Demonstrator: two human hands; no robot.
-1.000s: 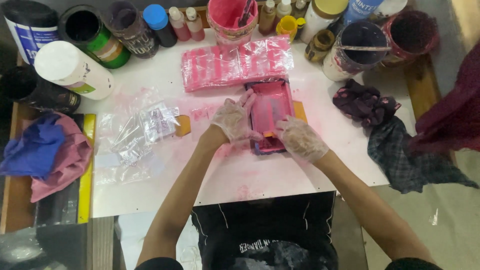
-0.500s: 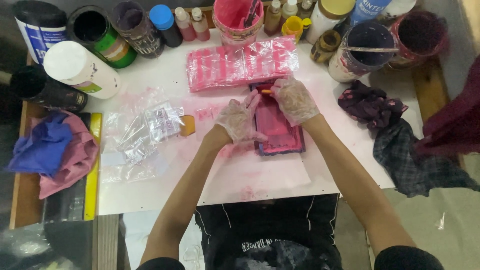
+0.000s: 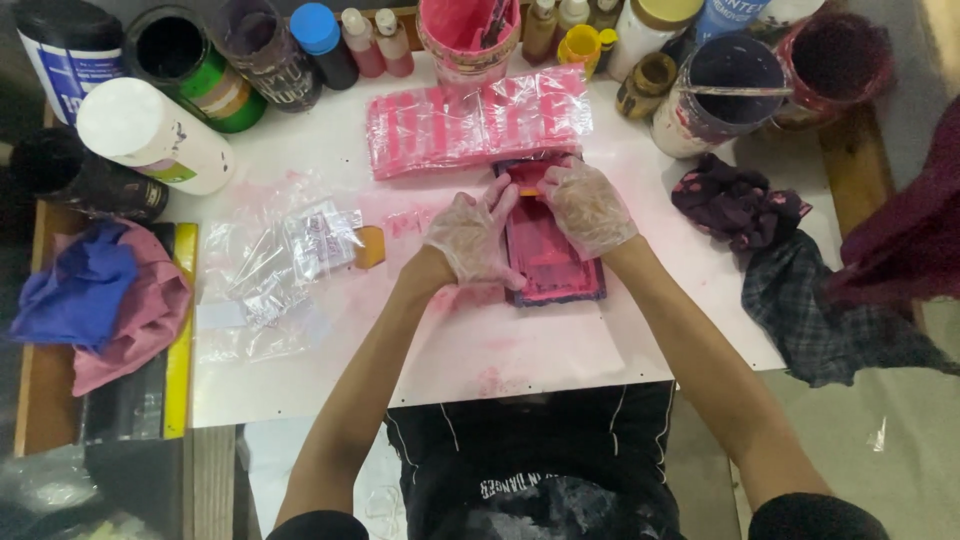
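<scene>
Both my hands wear thin clear gloves. A small pink-stained printing frame (image 3: 555, 265) lies on the white table top (image 3: 540, 350). My left hand (image 3: 473, 235) presses on the frame's left edge. At the frame's far end my right hand (image 3: 585, 205) grips a small orange-handled squeegee (image 3: 527, 185), mostly hidden under the fingers. A row of pink-printed clear bags (image 3: 475, 125) lies just beyond the frame.
Loose clear plastic bags (image 3: 270, 265) and a small orange block (image 3: 369, 246) lie to the left. Paint jars, bottles and a pink bucket (image 3: 468, 35) line the far edge. Blue and pink rags (image 3: 100, 295) sit far left, dark rags (image 3: 770, 250) on the right.
My right hand has moved from the frame's near right corner up to its far end, holding the squeegee there. My left hand has stayed on the frame's left edge.
</scene>
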